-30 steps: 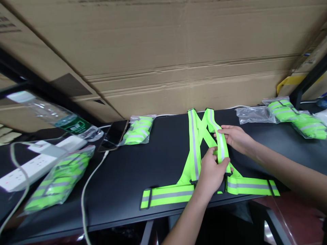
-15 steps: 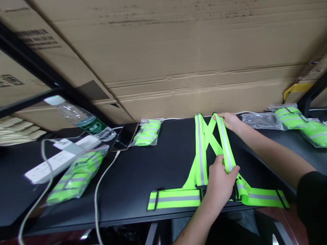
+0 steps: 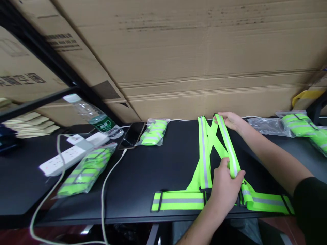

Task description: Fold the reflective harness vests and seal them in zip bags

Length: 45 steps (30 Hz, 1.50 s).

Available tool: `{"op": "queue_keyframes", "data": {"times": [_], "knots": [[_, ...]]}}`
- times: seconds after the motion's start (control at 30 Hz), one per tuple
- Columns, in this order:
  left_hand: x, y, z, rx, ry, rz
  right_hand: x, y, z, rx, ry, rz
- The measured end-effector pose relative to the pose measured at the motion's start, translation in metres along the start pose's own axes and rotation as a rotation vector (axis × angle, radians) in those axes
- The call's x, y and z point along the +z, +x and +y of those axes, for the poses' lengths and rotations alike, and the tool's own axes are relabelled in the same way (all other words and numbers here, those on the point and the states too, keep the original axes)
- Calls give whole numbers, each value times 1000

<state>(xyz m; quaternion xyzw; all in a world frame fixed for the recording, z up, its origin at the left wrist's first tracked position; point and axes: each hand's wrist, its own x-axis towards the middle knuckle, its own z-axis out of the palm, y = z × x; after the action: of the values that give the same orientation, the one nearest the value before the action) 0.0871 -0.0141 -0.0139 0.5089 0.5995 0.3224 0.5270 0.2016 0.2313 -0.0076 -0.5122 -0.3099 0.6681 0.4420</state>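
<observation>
A neon-yellow reflective vest (image 3: 204, 153) made of elastic straps with grey stripes lies spread on the black table. Its shoulder straps cross in an X, and black buckles join them to the horizontal waist strap (image 3: 178, 200). My left hand (image 3: 224, 187) grips the lower part of the right shoulder strap (image 3: 228, 146) between thumb and fingers. At the far end of that same strap, beside its black slider, my right hand (image 3: 229, 120) pinches the webbing. Part of the right buckle is hidden behind my left hand.
Bagged folded vests lie at the left (image 3: 87, 170), behind the phone's right side (image 3: 154, 132) and at the far right (image 3: 298, 124). A phone (image 3: 133, 134), water bottle (image 3: 102, 122), white power strip (image 3: 74, 154) and trailing cable (image 3: 103, 194) occupy the left. Cardboard (image 3: 191, 61) stands behind.
The head view has turned slightly left, so everything sits further right in the picture. Both hands keep their hold on the right shoulder strap, with little visible movement along it.
</observation>
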Motion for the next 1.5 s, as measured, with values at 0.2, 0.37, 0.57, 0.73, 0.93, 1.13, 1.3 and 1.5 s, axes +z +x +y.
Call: {"op": "queue_keyframes", "data": {"times": [0.2,0.37,0.57,0.73,0.93,1.13,1.3,1.5], "knots": [[2,-2,-1,15,41,-5,-3,-14,4,83,-37,-63],[3,-4,-2,31,6,-19,-4,-6,-2,10,-60,-35],[-1,-8,-1,16,91,-29,-4,1,-9,-111,-59,-18],[-6,-9,2,66,100,-81,-5,3,-8,-224,-27,25],[-5,-11,0,86,117,-79,-7,-6,6,-181,-84,-35],[-2,-13,-2,150,149,-113,-11,-14,10,-140,-283,-39],[-6,-8,3,230,110,-137,-18,-21,-9,-202,-569,137],[-20,-20,6,389,134,-58,-30,-131,-11,-485,-911,106]]}}
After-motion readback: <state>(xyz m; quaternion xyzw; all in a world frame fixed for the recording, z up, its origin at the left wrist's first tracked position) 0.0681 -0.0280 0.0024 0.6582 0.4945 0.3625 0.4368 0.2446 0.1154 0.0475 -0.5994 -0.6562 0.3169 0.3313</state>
